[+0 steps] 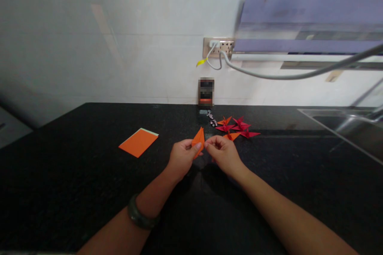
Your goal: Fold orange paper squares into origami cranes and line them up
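A folded piece of orange origami paper (198, 138), narrowing to a point at the top, is pinched in my left hand (181, 157) with the thumb across its front. My right hand (226, 153) is closed at the paper's right edge, thumb and index finger pressed together there. Whether those fingertips grip the edge or only touch it is hard to make out. Beyond my right hand lie several folded paper cranes, some red (241, 126) and some orange (225, 121). To the left rests a stack of square paper (138, 143), orange on top with a pale green corner showing.
The dark countertop (74, 175) meets a pale tiled wall. A small device, pixelated in view (206, 92), stands against it with a beaded strap (212, 119) in front. A grey cable (278, 75) hangs near the wall socket (218, 48). At right is a metal sink (338, 127).
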A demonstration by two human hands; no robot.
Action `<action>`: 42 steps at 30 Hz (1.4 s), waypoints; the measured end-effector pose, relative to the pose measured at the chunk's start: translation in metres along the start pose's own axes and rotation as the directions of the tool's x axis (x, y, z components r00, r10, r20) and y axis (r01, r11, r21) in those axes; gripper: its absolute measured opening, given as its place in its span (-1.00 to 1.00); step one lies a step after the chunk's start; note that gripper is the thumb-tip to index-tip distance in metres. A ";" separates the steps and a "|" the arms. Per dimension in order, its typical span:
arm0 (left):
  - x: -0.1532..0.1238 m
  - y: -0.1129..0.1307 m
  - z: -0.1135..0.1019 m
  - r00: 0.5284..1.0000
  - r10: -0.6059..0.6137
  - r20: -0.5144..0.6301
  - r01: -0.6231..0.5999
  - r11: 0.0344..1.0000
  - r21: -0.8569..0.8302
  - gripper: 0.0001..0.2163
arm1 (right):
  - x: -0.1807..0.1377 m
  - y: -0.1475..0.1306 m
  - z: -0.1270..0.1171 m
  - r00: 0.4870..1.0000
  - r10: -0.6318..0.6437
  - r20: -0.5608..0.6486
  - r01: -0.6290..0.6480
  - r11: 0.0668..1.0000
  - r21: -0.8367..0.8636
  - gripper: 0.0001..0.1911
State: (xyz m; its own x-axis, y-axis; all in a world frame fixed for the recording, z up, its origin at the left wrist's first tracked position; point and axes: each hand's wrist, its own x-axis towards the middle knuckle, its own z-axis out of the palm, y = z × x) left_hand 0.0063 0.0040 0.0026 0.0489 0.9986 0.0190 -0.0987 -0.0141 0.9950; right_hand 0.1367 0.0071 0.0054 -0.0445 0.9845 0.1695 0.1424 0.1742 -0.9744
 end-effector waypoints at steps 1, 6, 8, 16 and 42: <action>0.000 0.000 0.000 1.000 0.003 0.011 -0.003 1.000 0.004 -0.80 | 0.000 0.000 0.000 1.000 -0.003 0.003 0.003 1.000 -0.003 -0.86; 0.000 -0.001 -0.003 0.991 0.134 -0.006 -0.131 0.975 0.181 -0.83 | 0.001 0.003 -0.001 0.999 0.026 0.044 -0.028 0.999 0.031 -0.84; 0.001 -0.003 -0.005 0.974 0.224 -0.006 -0.215 0.939 0.268 -0.83 | 0.002 0.005 -0.001 0.997 0.044 0.069 -0.047 0.998 0.045 -0.84; 0.001 -0.005 -0.004 0.919 0.394 -0.028 -0.350 0.844 0.407 -0.88 | 0.001 0.006 0.001 1.000 -0.012 -0.004 0.012 0.999 -0.046 -0.87; -0.002 0.002 0.001 0.999 0.013 0.052 -0.007 0.993 -0.118 -0.86 | -0.002 0.001 0.005 0.993 0.069 0.098 -0.099 0.932 0.348 -0.84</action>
State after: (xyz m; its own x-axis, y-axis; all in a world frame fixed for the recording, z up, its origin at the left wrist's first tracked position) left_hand 0.0064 0.0019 0.0049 0.0990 0.9944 0.0371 -0.2151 -0.0150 0.9765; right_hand 0.1323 0.0053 0.0035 -0.1317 0.9875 0.0863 -0.2071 0.0578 -0.9766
